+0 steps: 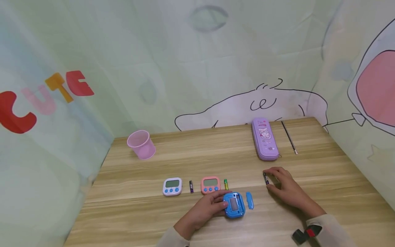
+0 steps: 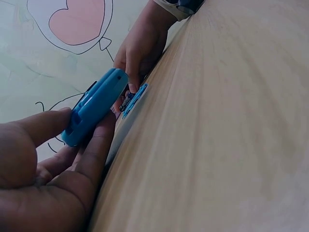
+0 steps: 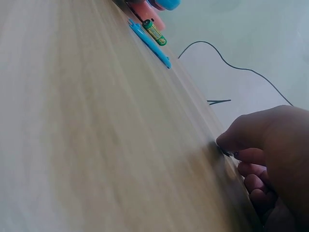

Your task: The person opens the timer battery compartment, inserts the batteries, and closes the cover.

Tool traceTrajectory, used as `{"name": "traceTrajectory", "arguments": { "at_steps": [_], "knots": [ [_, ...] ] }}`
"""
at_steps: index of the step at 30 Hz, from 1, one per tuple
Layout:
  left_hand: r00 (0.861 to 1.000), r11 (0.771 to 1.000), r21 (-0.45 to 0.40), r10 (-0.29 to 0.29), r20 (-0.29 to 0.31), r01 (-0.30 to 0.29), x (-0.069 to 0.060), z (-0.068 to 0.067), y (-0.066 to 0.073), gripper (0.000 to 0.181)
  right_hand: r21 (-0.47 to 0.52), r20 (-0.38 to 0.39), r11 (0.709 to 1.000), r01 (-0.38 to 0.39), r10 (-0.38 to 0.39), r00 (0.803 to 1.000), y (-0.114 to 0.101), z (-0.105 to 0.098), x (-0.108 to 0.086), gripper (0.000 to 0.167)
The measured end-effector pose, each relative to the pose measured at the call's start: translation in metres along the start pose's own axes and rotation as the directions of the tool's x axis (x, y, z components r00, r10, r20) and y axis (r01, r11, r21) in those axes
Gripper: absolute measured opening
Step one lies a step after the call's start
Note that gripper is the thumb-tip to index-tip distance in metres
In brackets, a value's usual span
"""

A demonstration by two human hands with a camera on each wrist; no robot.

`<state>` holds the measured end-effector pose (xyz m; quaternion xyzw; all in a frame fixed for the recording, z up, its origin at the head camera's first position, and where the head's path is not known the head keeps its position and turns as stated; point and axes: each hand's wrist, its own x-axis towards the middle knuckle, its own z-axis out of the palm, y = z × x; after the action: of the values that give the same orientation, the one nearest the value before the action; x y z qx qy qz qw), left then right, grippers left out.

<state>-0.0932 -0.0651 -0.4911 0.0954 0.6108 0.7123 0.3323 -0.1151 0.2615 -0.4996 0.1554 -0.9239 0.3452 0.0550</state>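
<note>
My left hand (image 1: 204,208) grips a blue digital timer (image 1: 240,211) by its left side, back face up, with the battery compartment uncovered. Just right of it on the table lies the loose blue battery cover (image 1: 249,200), seen also in the right wrist view. Farther right, my right hand (image 1: 288,188) pinches a small dark battery (image 1: 265,178) end to end between thumb and forefinger, at the tabletop. A green-and-yellow battery (image 1: 226,184) lies beyond the blue timer, beside a pink timer (image 1: 211,183). Another dark battery (image 1: 191,187) sits between the pink timer and a white timer (image 1: 172,187).
On the wooden table (image 1: 135,212) a pink cup (image 1: 145,149) stands at the back left. A purple pencil case (image 1: 265,140) and a pencil (image 1: 289,137) lie at the back right. Printed cloth walls (image 1: 148,61) border the table's back and sides.
</note>
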Motion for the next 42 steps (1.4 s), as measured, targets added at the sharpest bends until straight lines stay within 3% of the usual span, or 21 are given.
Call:
{"name": "traceTrajectory", "arguments": {
  "at_steps": [16, 26, 31, 42],
  "knots": [
    [1.0, 1.0, 0.011, 0.002, 0.014, -0.002, -0.001, -0.002, 0.0, 0.044, 0.038, -0.014, 0.999, 0.002, -0.001, 1.0, 0.002, 0.0, 0.0, 0.043],
    [1.0, 1.0, 0.003, -0.021, 0.021, 0.021, -0.002, -0.003, 0.003, 0.043, 0.109, -0.039, 0.993, -0.043, 0.047, 0.998, 0.004, 0.006, -0.002, 0.046],
    [1.0, 1.0, 0.002, -0.015, 0.016, 0.015, -0.002, -0.001, 0.003, 0.043, 0.111, -0.079, 0.994, 0.001, 0.008, 0.997, -0.002, 0.01, -0.004, 0.045],
    [1.0, 1.0, 0.001, -0.029, 0.013, 0.029, -0.002, -0.001, 0.003, 0.043, 0.223, -0.093, 0.968, 0.114, -0.096, 0.991, -0.028, 0.023, -0.01, 0.048]
  ]
}}
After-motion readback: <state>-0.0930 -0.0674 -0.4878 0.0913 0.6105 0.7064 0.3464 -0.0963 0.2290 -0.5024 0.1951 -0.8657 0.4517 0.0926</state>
